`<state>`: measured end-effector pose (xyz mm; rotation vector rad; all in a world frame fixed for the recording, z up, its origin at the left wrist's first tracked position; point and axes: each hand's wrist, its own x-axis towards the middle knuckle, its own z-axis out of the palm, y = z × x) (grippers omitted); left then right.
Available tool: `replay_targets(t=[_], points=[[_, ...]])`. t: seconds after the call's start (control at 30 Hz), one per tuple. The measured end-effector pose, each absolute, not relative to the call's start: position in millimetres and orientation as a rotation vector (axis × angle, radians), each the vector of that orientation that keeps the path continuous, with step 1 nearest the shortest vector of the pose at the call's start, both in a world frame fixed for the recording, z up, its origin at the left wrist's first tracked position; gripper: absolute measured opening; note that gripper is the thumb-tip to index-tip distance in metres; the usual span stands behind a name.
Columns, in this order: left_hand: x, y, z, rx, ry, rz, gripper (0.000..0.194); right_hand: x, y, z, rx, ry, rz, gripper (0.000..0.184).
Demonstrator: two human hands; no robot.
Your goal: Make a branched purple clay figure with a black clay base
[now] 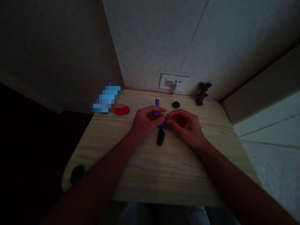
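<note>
My left hand (148,121) and my right hand (185,124) meet over the middle of the wooden table (164,175). Between their closed fingertips is a small purple piece (165,125) that looks like modelling clay, partly hidden by the fingers. A slim purple stick-like piece (157,102) rises behind my left fingers; whether it joins the pinched piece, I cannot tell. Just below the hands lies an oblong black lump (160,137). A rounder black lump (176,104) sits beyond my right hand.
At the back right a dark brown figure (202,93) stands by the wall. A red oblong object (122,110) lies at the back left, beside a blurred bright screen (107,97). A black round object (77,174) is near the left front edge. A plug is in the wall socket (164,82).
</note>
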<state>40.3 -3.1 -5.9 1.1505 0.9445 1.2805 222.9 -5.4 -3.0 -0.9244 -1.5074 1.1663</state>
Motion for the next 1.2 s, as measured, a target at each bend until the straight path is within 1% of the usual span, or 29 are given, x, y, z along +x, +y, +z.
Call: replay_targets(t=[0.13, 0.23, 0.37, 0.5, 0.67, 0.77, 0.9, 1.03, 1.2], points=[[41, -3, -6, 1.138, 0.920, 1.284, 0.031, 224, -2, -4, -0.980, -1.446, 1.169, 0.024], [41, -1, -7, 1.102, 0.896, 1.296, 0.024, 228, 2, -5, -1.008, -1.385, 1.138, 0.021], [39, 1, -10, 1.088, 0.866, 1.325, 0.023, 231, 7, -7, -1.013, -1.321, 1.128, 0.015], [38, 0, -8, 1.116, 0.833, 1.319, 0.015, 231, 11, -12, -1.009, -1.249, 1.126, 0.018], [37, -4, -3, 1.119, 0.840, 1.293, 0.037, 231, 13, -14, -0.997, -1.172, 1.163, 0.021], [39, -4, -4, 1.066, 0.832, 1.279, 0.045, 231, 12, -13, -0.961, -1.136, 1.222, 0.023], [41, -2, -10, 0.988, 0.845, 1.270, 0.043, 228, 10, -12, -0.960, -1.119, 1.257, 0.023], [42, 0, -12, 0.962, 0.811, 1.209, 0.047, 226, 8, -11, -0.964, -1.104, 1.259, 0.022], [41, -1, -8, 1.001, 0.842, 1.179, 0.041, 224, 5, -10, -0.939, -1.094, 1.293, 0.021]])
